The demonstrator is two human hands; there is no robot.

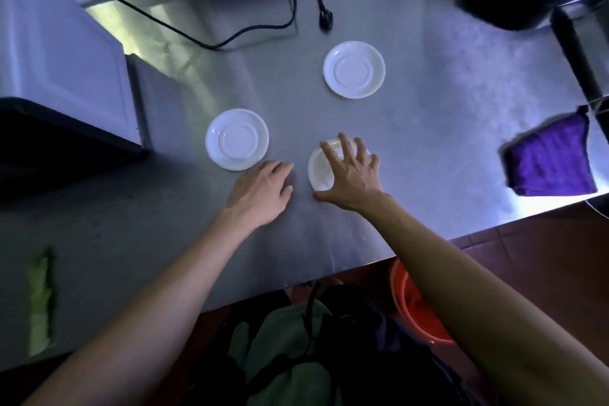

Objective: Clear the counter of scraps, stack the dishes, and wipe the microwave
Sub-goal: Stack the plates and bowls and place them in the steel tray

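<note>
Your right hand (351, 175) is spread over the nearest saucer (319, 171), fingers arched across the far rim and thumb tucked at the near edge, so that's a grip closing around it, though I can't tell if it has left the steel yet. Your left hand (260, 191) lies flat on the counter (412, 148), fingers relaxed, holding nothing, just left of that saucer.

Taking the gripped saucer as the marker: the second saucer (237, 139) sits just up and to the left of it, close to your left fingertips. The third saucer (354, 69) sits well beyond it, toward the loose plug (326, 22). The microwave (62, 53) is far off to the left, and the purple cloth (550, 161) lies well off to the right at the counter's edge.

Now, the stacking. Lift straight up, don't drag it across the steel. Carry it to the second saucer, the nearest one, and set it down centred so the foot seats in the well. Steady the lower saucer with your left hand.

There's a green scrap (41, 300) far down to the left, near the counter's front edge. That looks yet to be cleared.
</note>
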